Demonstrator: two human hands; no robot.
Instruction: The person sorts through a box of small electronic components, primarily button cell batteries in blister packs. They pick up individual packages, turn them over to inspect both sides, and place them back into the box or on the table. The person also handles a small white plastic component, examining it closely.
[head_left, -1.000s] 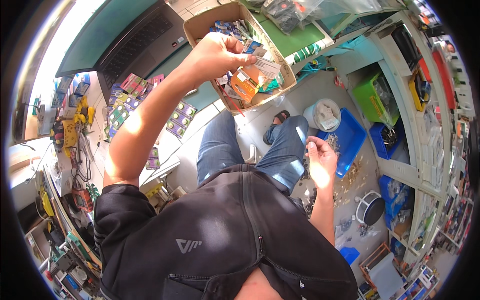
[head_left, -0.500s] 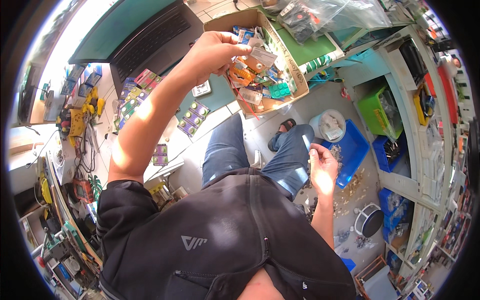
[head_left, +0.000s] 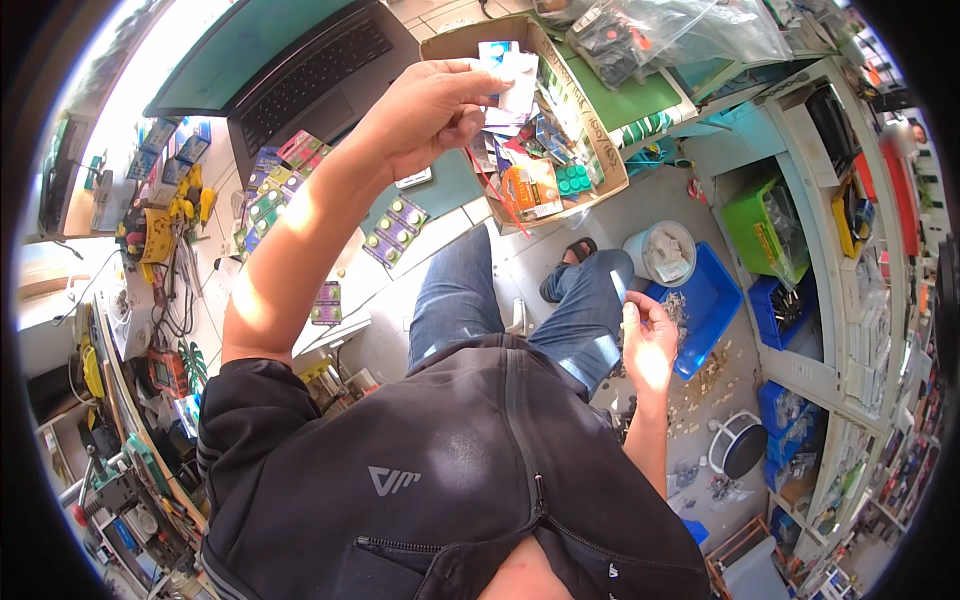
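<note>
Left hand [head_left: 440,110], upper centre: fingers pinched on a white card [head_left: 520,86], held over the box [head_left: 583,95]; an orange pack [head_left: 529,187] and a green blister [head_left: 572,178] lay at the box's lower end. Right hand [head_left: 650,345], right of centre: fingers curled near the thumb; whether they gripped anything could not be told. Cell cards [head_left: 397,231], left of centre: spread on the counter [head_left: 362,285]. Progress, as judged: one card was raised, not yet set down; many mixed packs lay in the box.
</note>
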